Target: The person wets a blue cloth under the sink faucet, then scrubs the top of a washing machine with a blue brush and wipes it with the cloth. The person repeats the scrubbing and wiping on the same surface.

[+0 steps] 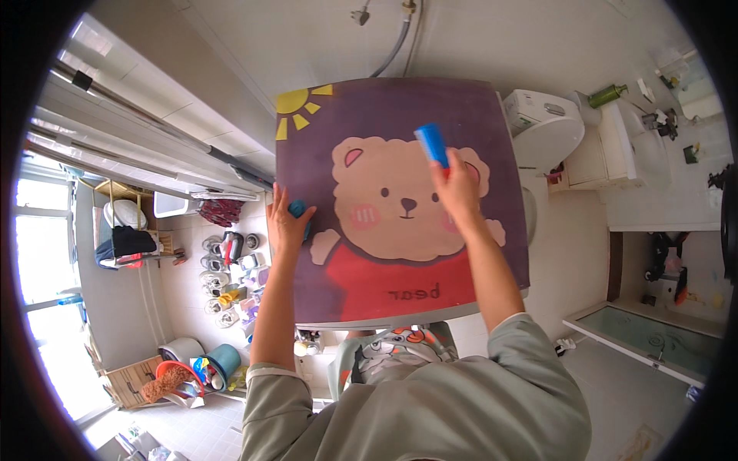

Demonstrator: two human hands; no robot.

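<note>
A purple mat [392, 115] with a printed bear and sun covers the top of what seems to be a household appliance in front of me. My right hand [459, 190] grips a blue and red brush [432, 142], raised over or resting on the bear's forehead; the contact cannot be told. At the mat's left edge, my left hand [287, 222] lies with fingers spread beside a teal object [298, 208], partly hidden under the thumb and palm. Whether the left hand grips that object is unclear.
A toilet [550, 144] stands right of the mat, near a washbasin [648, 150]. Above the mat, a grey hose [398, 49] runs down the wall. Several shoes [213, 282] line the left floor, with a teal bucket [223, 366] and a red basin [193, 374] lower down.
</note>
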